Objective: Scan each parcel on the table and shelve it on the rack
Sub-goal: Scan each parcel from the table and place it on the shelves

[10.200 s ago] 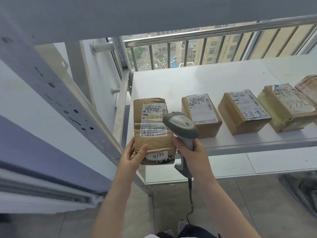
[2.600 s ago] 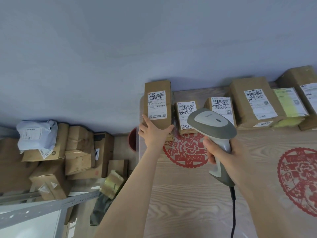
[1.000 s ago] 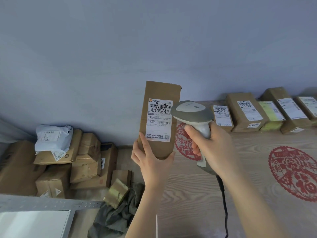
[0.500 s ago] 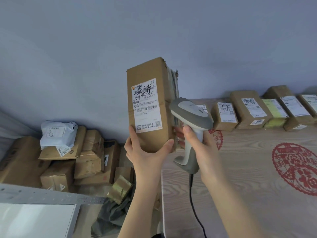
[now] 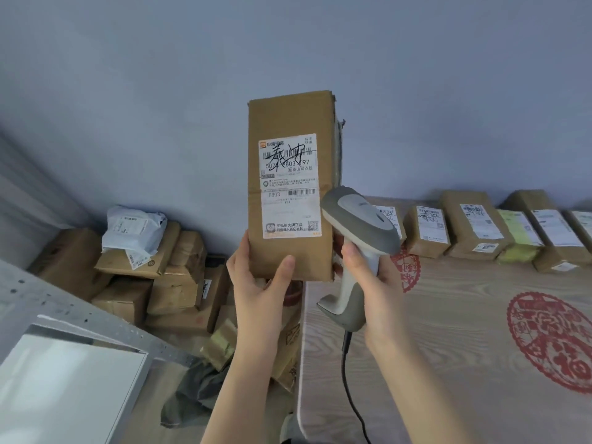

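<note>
Parcel (image 5: 290,187) upright, long axis vertical, gripped at its near end by left hand (image 5: 261,283); scanner (image 5: 358,232) clasped in right hand (image 5: 373,283), just right.

The near and middle counter (image 5: 464,363) lies open to a hand, a row of parcels (image 5: 474,225) blocks its far edge, and stacked boxes (image 5: 166,277) crowd the floor to its left.

Two bare forearms, sleeveless in view; left hand (image 5: 261,285) and right hand (image 5: 373,283) ungloved, ringless, nails short.
</note>
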